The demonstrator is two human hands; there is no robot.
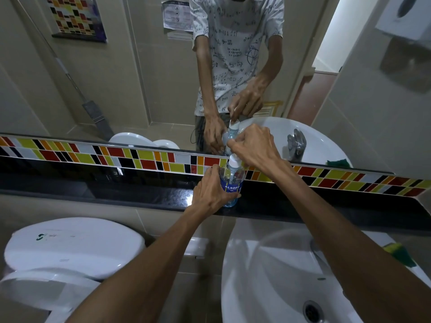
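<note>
On the black ledge (140, 194) under the mirror (105, 78), a clear sanitiser bottle (231, 186) with a blue label is standing upright, just behind the white basin (268, 276). The left hand (210, 191) is wrapping round its labelled body from the left, fingers and thumb curling about it and steadying the base against the ledge. The right hand (254, 148) is reaching over from above, its fingertips closing in a pinch on the white pump top (234, 160). Whether it is twisting, pressing or pulling, I cannot tell.

The bottle is looking like thin clear plastic, so it is probably feeling light and giving a little under a hard squeeze. How full it is, the view is not showing clearly. Its smooth wall and glossy label are likely turning slippery under damp fingers. The surest hold is seeming to be low around the label, as the left hand is doing. The pump is better taken at its collar than by the nozzle. With a narrow base on polished stone, tipping toward the basin is looking like the main risk.

Behind the bottle, a band of coloured tiles (116, 157) is running along the wall, and the mirror is reflecting both hands at work. Below the ledge to the left, a closed toilet lid (74, 245) is showing. A green and yellow sponge (400, 254) is lying at the basin's right edge.
</note>
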